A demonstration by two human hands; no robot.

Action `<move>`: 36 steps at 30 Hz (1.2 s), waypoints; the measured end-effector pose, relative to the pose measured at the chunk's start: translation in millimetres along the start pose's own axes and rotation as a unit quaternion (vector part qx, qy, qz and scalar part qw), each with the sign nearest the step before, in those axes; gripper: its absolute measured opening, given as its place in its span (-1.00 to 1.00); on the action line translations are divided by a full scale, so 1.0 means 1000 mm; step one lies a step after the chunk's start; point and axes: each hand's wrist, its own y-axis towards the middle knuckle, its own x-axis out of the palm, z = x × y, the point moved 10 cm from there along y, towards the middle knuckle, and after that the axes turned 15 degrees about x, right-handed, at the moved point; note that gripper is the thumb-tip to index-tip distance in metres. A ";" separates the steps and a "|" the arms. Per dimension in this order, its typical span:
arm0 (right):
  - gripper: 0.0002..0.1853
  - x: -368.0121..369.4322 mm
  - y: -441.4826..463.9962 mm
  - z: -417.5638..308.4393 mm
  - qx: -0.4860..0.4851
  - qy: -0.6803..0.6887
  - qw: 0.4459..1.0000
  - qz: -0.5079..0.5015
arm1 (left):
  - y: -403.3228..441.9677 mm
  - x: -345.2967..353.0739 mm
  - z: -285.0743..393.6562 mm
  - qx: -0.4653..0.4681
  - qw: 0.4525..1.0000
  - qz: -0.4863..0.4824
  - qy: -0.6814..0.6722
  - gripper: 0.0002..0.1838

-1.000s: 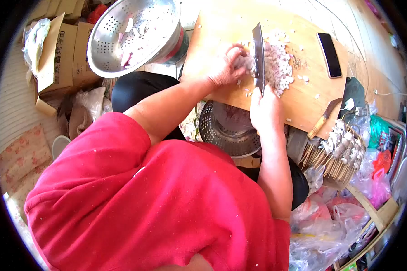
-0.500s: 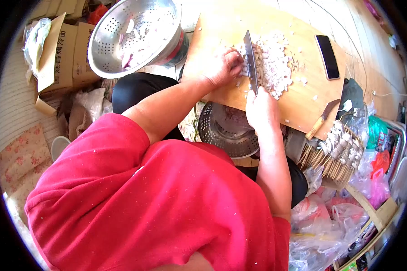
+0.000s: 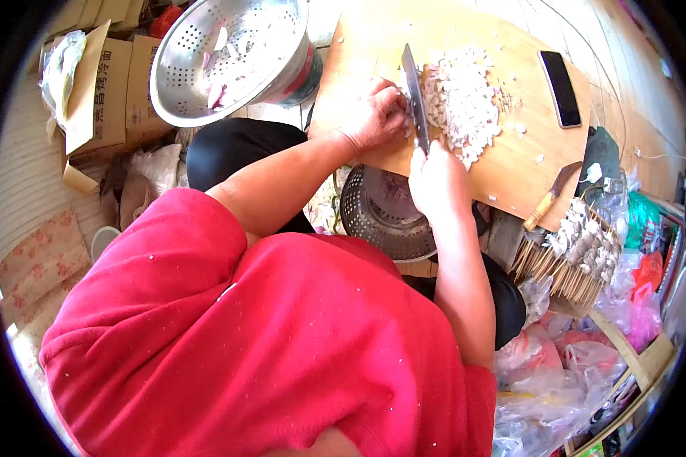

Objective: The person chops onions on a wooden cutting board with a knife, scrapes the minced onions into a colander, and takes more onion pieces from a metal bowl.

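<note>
My right hand [image 3: 440, 179] is wrapped round the handle of a cleaver [image 3: 414, 95], whose dark, broad blade stands on edge over the wooden cutting board [image 3: 530, 171]. Left of the blade, my left hand [image 3: 377, 118] has its fingers curled over onion, which is mostly hidden beneath them; the fingertips are close against the blade. A heap of diced onion [image 3: 465, 103], white with a purple tinge, spreads over the board to the right of the cleaver. Loose bits are scattered around it.
A metal colander [image 3: 168, 87] with purple onion pieces stands at upper left; another colander [image 3: 366, 221] sits below the board. On the board lie a phone [image 3: 560, 89] and a wooden-handled knife [image 3: 541, 209]. Skewers [image 3: 568, 263], plastic bags [image 3: 556, 388] and a cardboard box [image 3: 103, 99] surround it.
The cleaver has shifted slightly left, towards my left hand, and its blade leans a little more. The board and surroundings have moved slightly right in view. Both hands keep their hold.
</note>
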 end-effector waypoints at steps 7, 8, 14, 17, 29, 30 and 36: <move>-0.68 -0.009 -0.005 -0.006 -0.010 -0.004 1.000 0.020 | -0.003 -0.002 -0.004 0.003 0.999 0.023 -0.030 -0.85; -0.68 -0.011 -0.008 -0.007 -0.011 -0.004 1.000 0.022 | -0.004 0.000 -0.006 -0.006 0.999 0.016 -0.027 -0.85; -0.68 -0.006 -0.004 -0.006 -0.029 -0.019 0.999 0.019 | -0.003 -0.004 -0.006 -0.006 1.000 -0.008 -0.013 -0.87; -0.68 -0.009 -0.008 -0.011 -0.030 -0.012 0.999 0.012 | -0.005 -0.005 -0.008 -0.019 1.000 -0.004 -0.011 -0.88; -0.67 -0.032 -0.015 0.014 0.026 0.041 0.997 0.053 | -0.008 -0.025 0.024 -0.041 0.984 -0.021 0.170 -0.59; -0.67 -0.030 -0.011 0.024 0.044 0.035 0.997 0.049 | -0.009 -0.019 0.019 -0.082 0.985 -0.062 0.136 -0.60; -0.64 -0.021 0.001 0.044 0.074 0.048 0.996 0.032 | -0.006 0.008 -0.004 -0.118 0.988 -0.087 0.046 -0.69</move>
